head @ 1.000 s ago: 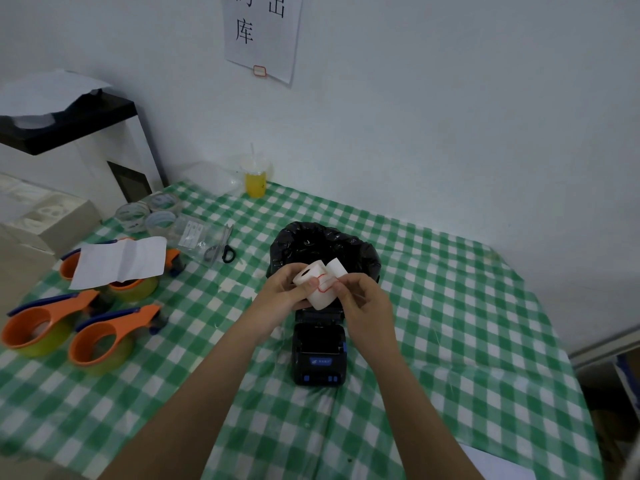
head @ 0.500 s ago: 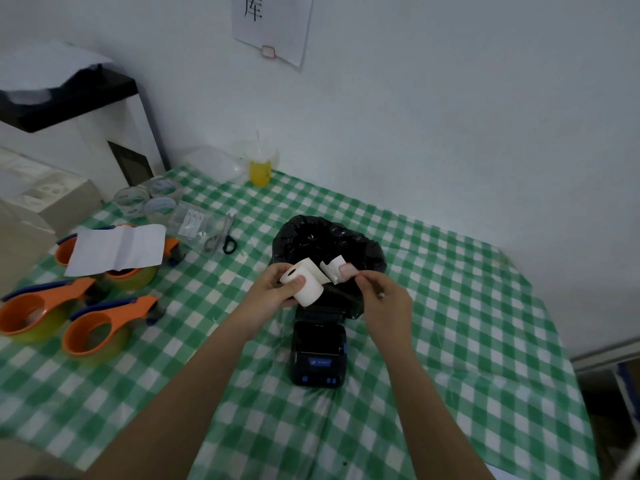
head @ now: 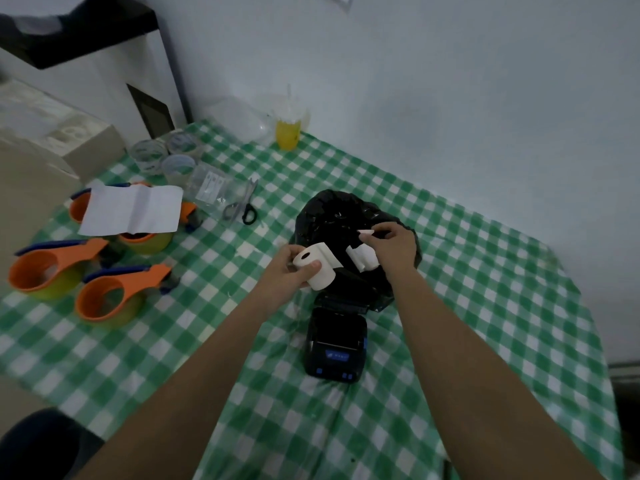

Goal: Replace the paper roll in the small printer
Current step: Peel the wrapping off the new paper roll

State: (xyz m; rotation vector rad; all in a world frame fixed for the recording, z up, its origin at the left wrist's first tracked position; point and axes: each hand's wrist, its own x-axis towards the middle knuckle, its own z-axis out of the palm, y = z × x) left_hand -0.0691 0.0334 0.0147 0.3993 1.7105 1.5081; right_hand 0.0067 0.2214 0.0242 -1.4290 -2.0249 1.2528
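Pulled farther right, right fingers (head: 372, 241) pinch the paper strip (head: 360, 258); left fingers (head: 311, 268) clasp the roll (head: 320, 268).

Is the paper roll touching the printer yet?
Apart. The head view shows the left hand holding the paper roll up above the table, with black bag visible between the roll and the open printer below it.

Your table, counted
You have three orange tape dispensers (head: 104, 299), three clear tape rolls (head: 149, 157), one scissors (head: 240, 206), one printer (head: 335, 344), one paper roll (head: 317, 266).
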